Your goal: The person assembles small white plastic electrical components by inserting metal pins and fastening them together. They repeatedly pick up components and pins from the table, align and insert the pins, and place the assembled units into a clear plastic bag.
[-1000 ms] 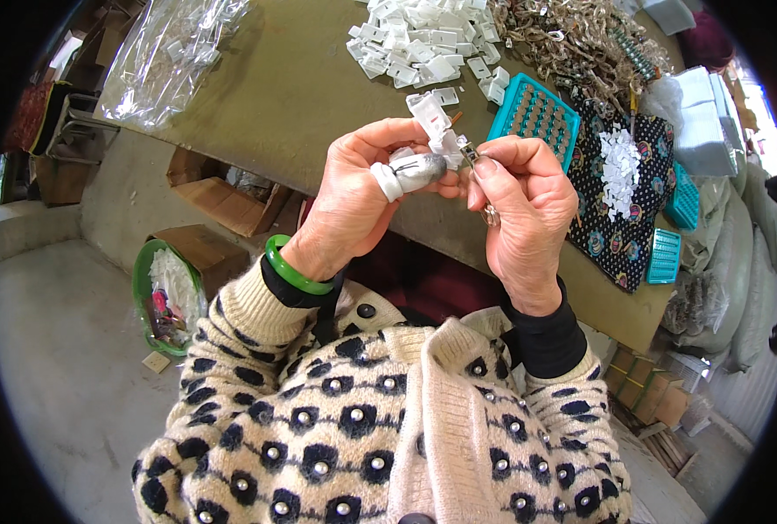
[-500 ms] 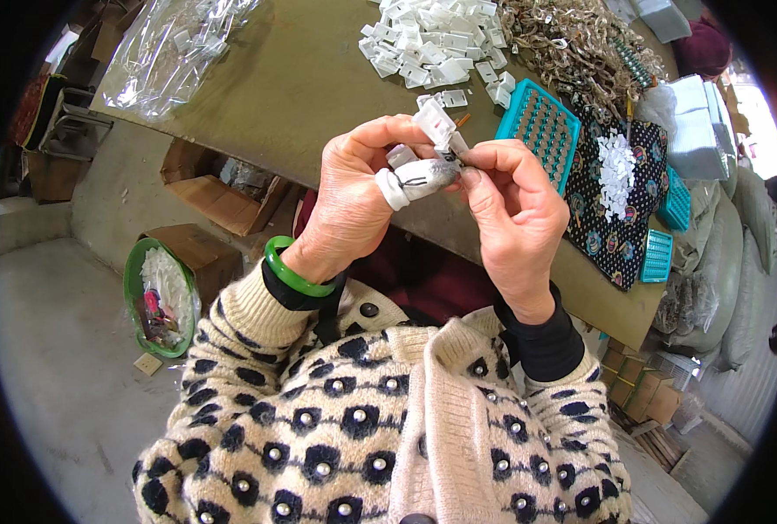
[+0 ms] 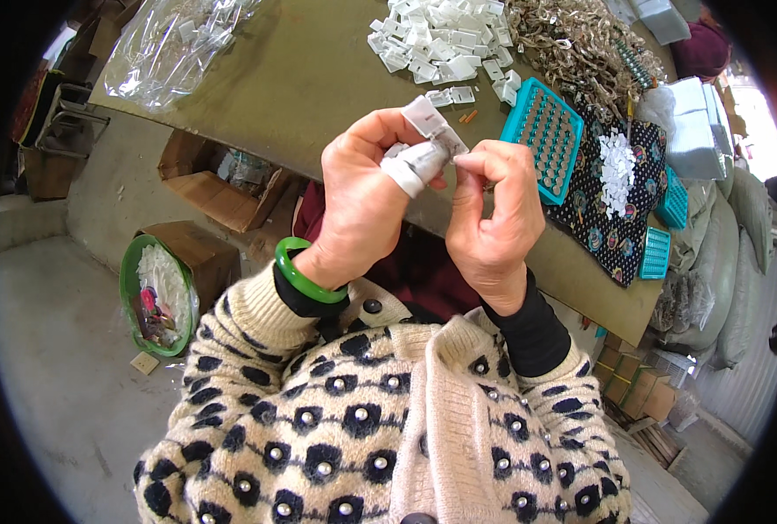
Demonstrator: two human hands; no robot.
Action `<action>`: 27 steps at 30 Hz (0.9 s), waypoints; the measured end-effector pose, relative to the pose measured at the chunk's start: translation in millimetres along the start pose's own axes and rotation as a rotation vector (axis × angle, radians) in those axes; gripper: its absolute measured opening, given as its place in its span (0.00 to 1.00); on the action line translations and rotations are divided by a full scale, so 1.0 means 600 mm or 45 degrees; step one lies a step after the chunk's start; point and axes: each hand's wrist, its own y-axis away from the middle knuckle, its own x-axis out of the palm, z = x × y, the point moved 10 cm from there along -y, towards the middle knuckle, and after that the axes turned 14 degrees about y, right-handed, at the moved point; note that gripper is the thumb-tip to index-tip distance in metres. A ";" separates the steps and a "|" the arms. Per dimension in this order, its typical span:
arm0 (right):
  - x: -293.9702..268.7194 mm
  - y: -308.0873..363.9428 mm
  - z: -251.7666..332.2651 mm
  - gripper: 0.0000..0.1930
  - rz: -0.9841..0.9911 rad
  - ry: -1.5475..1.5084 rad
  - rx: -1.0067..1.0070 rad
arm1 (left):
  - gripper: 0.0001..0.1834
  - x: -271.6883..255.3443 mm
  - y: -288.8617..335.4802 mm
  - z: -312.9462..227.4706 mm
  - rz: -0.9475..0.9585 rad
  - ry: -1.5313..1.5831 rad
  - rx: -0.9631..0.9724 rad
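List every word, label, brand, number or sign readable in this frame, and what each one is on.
None: no text can be read in this view.
White piece in the left hand: any marking is too small and blurred to read.
Cloth: coloured motifs, no legible lettering.
Cartons at lower right: too small to tell whether they carry print.

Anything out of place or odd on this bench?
Only minor things: two small orange pieces lie loose on the tabletop, apart from the heap of white plastic parts. The white wrap on a left hand finger looks grey-smudged. Nothing looks clearly broken.
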 end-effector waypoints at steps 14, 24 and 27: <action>0.001 0.010 -0.028 0.09 0.045 -0.208 0.254 | 0.10 -0.007 0.005 0.055 -0.037 0.325 -0.450; 0.020 0.036 -0.077 0.06 0.056 -0.599 0.571 | 0.13 -0.005 0.002 0.031 -0.091 0.087 -0.153; 0.027 0.050 -0.085 0.05 0.089 -0.653 0.698 | 0.13 -0.006 0.001 0.040 -0.102 0.191 -0.243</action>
